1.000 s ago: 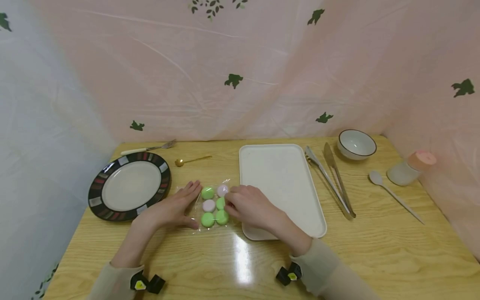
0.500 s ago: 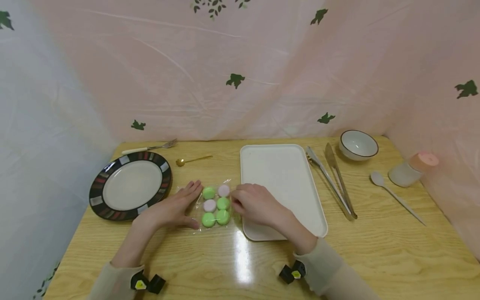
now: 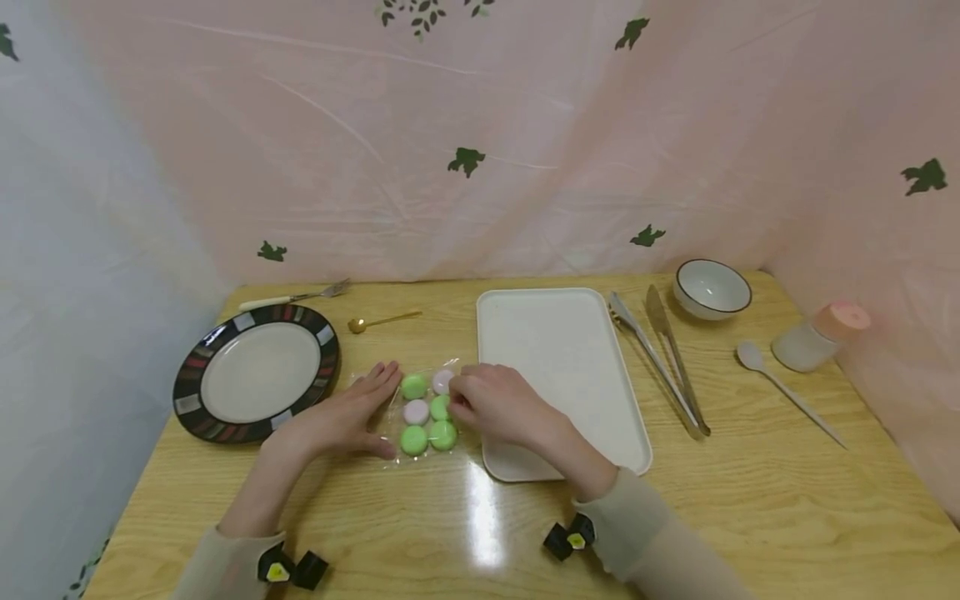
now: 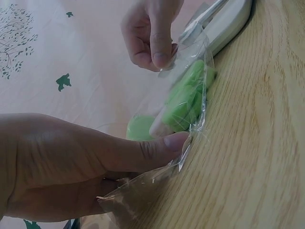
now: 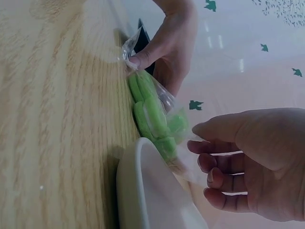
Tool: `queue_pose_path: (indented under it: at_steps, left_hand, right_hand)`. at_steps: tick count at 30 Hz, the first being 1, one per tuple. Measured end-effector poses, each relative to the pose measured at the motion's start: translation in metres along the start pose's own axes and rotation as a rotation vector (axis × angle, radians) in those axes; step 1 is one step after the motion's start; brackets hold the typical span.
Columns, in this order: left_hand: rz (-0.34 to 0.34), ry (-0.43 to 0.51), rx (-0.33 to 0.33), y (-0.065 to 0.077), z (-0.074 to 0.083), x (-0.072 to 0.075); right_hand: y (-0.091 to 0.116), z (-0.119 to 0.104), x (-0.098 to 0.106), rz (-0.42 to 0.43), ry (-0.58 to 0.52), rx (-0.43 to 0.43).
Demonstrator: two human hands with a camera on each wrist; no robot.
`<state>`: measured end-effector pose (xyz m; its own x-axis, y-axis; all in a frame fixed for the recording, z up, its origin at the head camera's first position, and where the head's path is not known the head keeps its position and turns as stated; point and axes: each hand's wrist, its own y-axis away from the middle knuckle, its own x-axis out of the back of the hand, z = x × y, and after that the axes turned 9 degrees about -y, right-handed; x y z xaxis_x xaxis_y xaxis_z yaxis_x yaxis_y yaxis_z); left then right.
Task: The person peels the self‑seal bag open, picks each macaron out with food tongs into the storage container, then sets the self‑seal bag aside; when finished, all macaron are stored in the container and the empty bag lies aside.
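Observation:
A clear plastic bag point(image 3: 428, 454) of green and pale pink macarons point(image 3: 414, 439) lies flat on the table between my hands. My left hand point(image 3: 337, 421) rests on the bag's left edge with its fingers spread; in the left wrist view its thumb point(image 4: 164, 149) lies along the film. At the bag's right edge, my right hand point(image 3: 501, 402) pinches the clear film between thumb and forefinger, the other fingers curled. It overlaps the upper right macarons in the head view. The right wrist view shows the macarons point(image 5: 151, 117) side-on, with their pale filling.
A white tray point(image 3: 555, 350) stands just right of the bag, partly under my right forearm. At left are a dark-rimmed plate point(image 3: 322, 367), a fork point(image 3: 300, 297) and a small gold spoon point(image 3: 382, 321). Tongs point(image 3: 656, 362), a bowl point(image 3: 712, 289), a jar point(image 3: 817, 337) and a spoon point(image 3: 791, 396) lie right.
My right hand moved slightly right, off the macarons, then back left to the bag's edge. The left hand and the bag keep their places.

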<state>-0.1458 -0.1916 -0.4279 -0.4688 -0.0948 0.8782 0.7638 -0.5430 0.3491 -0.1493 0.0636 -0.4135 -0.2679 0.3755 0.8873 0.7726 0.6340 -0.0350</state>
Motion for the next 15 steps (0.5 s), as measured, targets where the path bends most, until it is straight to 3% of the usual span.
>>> queue_pose_path:
  at_steps: [15]
  left_hand:
    - [-0.002,0.004,-0.003,0.0006,-0.0001,0.0007]
  right_hand:
    - [-0.0003,0.0069,0.0041,0.011,0.014,-0.014]
